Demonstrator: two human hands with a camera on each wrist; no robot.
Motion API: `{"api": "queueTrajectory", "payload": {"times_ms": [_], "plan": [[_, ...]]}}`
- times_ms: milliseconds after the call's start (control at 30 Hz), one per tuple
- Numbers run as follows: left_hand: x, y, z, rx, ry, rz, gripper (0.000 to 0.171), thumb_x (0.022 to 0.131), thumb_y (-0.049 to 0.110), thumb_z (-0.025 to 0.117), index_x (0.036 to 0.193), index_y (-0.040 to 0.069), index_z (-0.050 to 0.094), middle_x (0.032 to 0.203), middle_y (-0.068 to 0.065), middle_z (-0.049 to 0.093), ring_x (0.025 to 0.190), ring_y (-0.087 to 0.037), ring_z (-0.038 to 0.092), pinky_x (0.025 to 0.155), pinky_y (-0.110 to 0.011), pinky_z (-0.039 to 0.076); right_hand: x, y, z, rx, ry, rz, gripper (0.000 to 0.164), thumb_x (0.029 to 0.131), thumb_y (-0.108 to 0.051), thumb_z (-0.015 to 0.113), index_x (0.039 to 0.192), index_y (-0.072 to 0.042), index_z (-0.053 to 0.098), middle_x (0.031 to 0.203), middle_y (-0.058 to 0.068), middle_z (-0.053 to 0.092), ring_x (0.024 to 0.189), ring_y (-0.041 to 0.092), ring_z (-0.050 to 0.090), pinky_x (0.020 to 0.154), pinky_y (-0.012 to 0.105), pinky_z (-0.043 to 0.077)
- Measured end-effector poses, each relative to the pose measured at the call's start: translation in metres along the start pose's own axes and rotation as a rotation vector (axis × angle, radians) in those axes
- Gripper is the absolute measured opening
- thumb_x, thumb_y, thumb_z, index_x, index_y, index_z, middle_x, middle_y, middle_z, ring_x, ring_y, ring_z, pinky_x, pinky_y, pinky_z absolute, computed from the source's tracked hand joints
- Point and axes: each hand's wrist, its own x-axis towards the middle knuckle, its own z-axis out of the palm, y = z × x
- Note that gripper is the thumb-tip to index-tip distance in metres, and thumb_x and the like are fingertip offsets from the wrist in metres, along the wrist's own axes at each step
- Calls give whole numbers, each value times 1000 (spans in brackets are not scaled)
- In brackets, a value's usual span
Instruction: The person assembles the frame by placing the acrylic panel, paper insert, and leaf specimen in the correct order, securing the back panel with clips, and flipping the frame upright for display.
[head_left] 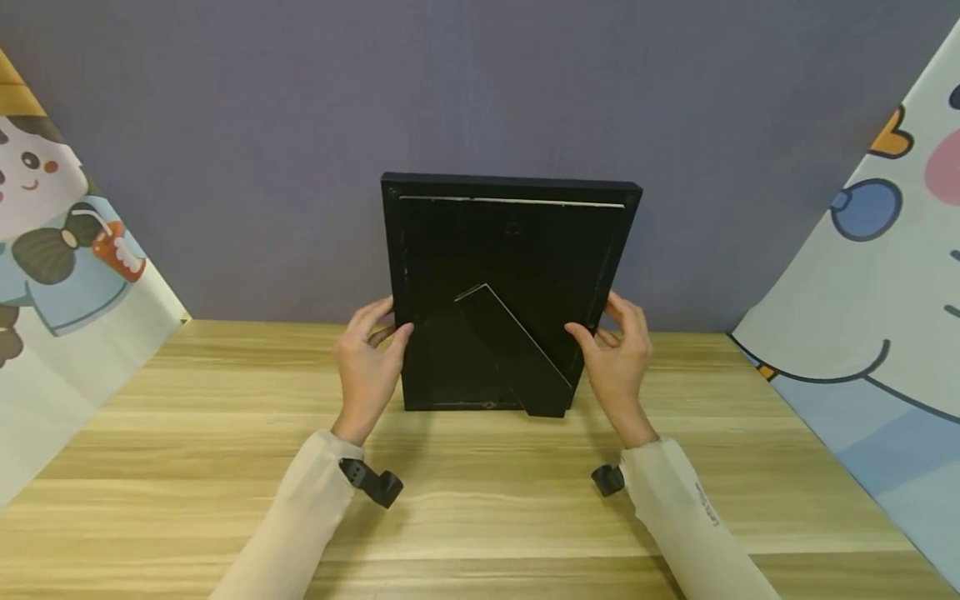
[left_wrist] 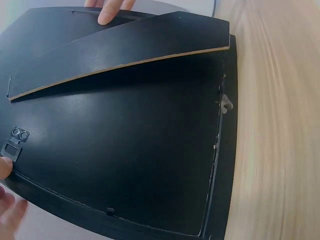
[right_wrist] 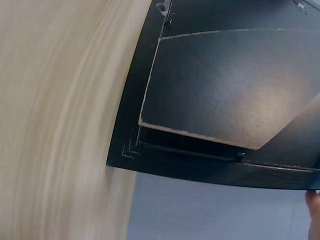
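Observation:
A black picture frame stands upright on the wooden table, its back toward me. On that back a slanted easel leg runs down to the lower right; in the left wrist view the easel leg stands slightly off the backing. My left hand grips the left edge, thumb on the back and fingers around the side. The right hand holds the opposite edge in the same way. A small metal hanger shows near the left thumb in the left wrist view. The frame's front is hidden.
Behind the frame rises a grey-blue wall panel. Cartoon-printed panels flank the wooden table, one on the left and one on the right. Dark wrist cameras are strapped over both pale sleeves.

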Motion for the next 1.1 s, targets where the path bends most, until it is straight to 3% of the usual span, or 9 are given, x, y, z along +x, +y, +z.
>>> {"api": "queueTrajectory", "payload": {"times_ms": [133, 333, 467, 567, 733, 800, 1100], "plan": [[1, -2, -1, 12, -63, -41, 40, 82, -4, 69, 120, -6, 57, 115, -21, 63, 105, -32, 63, 82, -40, 55, -1, -2, -1, -50, -36, 16, 59, 68, -1, 83, 119, 7, 54, 110, 24, 55, 103, 32, 56, 75, 9, 49], [2, -5, -3, 48, -174, -141, 54, 84, 4, 71, 133, -1, 50, 121, -22, 61, 108, -33, 62, 85, -44, 55, -2, -8, -5, -54, -49, -25, 36, 73, 3, 79, 90, 10, 48, 84, 17, 49, 73, 15, 51, 66, 9, 44], [3, -9, -4, 62, -210, -177, 58, 83, 5, 72, 136, -1, 48, 123, -22, 60, 108, -34, 62, 85, -46, 55, -4, -12, -6, -39, -186, -126, 17, 78, 5, 73, 87, 7, 59, 79, 16, 59, 68, 12, 55, 63, 8, 45], [4, -11, -5, 69, -240, -190, 55, 82, 4, 73, 132, -2, 52, 118, -22, 62, 106, -34, 63, 84, -45, 55, -6, -15, -4, -56, -313, -141, 15, 82, 4, 70, 96, 4, 66, 85, 15, 67, 71, 19, 62, 62, 14, 50], [3, -11, -5, 116, -279, -188, 51, 81, 4, 74, 127, -2, 55, 111, -20, 64, 101, -33, 64, 82, -43, 56, -14, -20, -1, -90, -467, -83, 19, 84, 0, 69, 103, 1, 69, 90, 14, 71, 74, 26, 68, 63, 34, 57], [3, -11, -5, 137, -272, -183, 50, 81, 6, 75, 126, -3, 56, 110, -20, 65, 100, -33, 65, 82, -43, 56, -17, -22, 0, -94, -507, -48, 18, 84, -2, 69, 103, 0, 70, 89, 14, 71, 74, 26, 69, 64, 37, 58], [-3, -10, -1, 186, -195, -143, 51, 80, 6, 75, 125, -7, 56, 111, -23, 65, 99, -35, 65, 80, -42, 57, -15, -34, -6, -52, -590, 122, 12, 84, -2, 70, 95, -1, 72, 83, 12, 72, 69, 17, 68, 60, 18, 51]]}}
